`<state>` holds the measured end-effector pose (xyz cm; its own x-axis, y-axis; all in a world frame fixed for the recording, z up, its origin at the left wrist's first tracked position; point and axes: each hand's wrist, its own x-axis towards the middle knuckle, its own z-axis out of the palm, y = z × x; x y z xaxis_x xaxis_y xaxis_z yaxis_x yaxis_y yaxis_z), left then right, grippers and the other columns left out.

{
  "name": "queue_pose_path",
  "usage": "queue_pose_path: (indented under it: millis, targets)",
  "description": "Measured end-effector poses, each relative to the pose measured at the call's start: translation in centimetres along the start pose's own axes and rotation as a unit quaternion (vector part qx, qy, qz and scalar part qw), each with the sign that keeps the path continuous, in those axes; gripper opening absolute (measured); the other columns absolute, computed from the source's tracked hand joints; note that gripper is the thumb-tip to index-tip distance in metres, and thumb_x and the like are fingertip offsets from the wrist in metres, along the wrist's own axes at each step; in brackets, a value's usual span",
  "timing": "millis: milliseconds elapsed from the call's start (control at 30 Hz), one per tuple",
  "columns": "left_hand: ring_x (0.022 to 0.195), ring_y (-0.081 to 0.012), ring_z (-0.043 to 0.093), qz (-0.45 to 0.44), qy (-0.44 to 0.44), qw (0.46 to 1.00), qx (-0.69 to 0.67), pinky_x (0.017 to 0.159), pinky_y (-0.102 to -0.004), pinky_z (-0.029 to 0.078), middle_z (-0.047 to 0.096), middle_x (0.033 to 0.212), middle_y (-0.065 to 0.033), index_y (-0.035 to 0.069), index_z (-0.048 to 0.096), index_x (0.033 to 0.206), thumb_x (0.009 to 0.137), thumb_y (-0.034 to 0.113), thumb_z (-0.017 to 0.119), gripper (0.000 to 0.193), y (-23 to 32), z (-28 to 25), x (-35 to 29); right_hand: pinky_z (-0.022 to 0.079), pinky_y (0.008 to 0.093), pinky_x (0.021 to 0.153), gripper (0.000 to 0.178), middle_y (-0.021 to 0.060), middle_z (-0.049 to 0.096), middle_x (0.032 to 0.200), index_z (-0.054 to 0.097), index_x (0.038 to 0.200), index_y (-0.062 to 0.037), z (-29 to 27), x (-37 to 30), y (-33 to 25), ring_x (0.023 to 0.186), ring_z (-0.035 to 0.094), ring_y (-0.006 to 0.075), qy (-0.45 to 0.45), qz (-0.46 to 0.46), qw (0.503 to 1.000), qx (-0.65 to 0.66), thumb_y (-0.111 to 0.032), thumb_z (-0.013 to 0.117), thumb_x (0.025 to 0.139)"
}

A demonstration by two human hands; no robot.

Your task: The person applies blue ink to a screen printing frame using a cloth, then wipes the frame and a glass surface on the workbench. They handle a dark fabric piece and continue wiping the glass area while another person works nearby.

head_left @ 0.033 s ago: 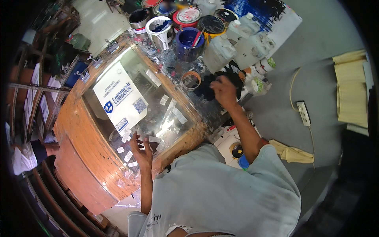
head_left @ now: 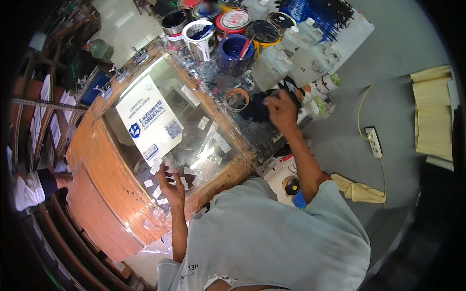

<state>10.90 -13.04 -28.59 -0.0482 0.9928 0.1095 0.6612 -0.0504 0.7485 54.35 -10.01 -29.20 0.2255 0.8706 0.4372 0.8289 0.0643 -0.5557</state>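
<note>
White printed sheet (head_left: 150, 119) is laid on the glass panel (head_left: 191, 116), from approx. the far-left corner to mid-panel, w/ its near end just beyond the fingertips of the L hand (head_left: 171, 184). This hand is held over the panel's near edge, palm partly turned up, fingers bent & spread apart; nothing is seen gripped. Contact btw. fingertips & sheet can't be determined. Small white labels (head_left: 148, 184) are scattered about the L hand, some partly covered by it.

R hand (head_left: 282, 110) is placed over black cloth (head_left: 257, 110), near the R edge of the paint-stained worktop (head_left: 252, 140); fingers are curled, but whether they're clamped on the cloth or merely resting can't be told. The cloth is partly hidden by the hand, & its folds are lost in the dark. Tape roll (head_left: 236, 91) is set just L of the cloth, apart from it. Toward the worktop's far end, a white tub (head_left: 198, 46), a purple tub (head_left: 236, 60) & clear jugs (head_left: 272, 65) are crowded together; the rearmost cans are cut off by the upper picture edge.
</note>
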Motion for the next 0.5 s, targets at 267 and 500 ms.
queue_pose_path:
  millis: [267,500]
  targets:
    - [0.087,-0.0247,0.056,-0.104,0.186,0.975,0.064,0.074,-0.0382,0.050,0.058,0.116,-0.0186,-0.001,0.047,0.143,0.097,0.021,0.066,0.054,-9.4,-5.2,2.2,0.049,0.0286,0.065,0.008,0.0042,0.064,0.084,0.065,0.103,-0.0029,-9.6,6.7,-3.8,0.075,0.063,0.0136,0.033,0.176,0.973,0.147,-0.004,0.062,0.096]
    - [0.094,-0.0305,0.058,-0.162,0.274,0.945,0.077,0.082,-0.0416,0.051,0.053,0.121,-0.0232,-0.004,0.039,0.146,0.097,0.027,0.065,0.064,-16.5,-7.1,2.5,0.044,0.0223,0.055,0.014,0.0004,0.064,0.082,0.059,0.114,-0.0057,-10.9,11.4,-11.6,0.063,0.057,0.0063,0.110,0.172,0.894,0.398,-0.017,0.053,0.107]
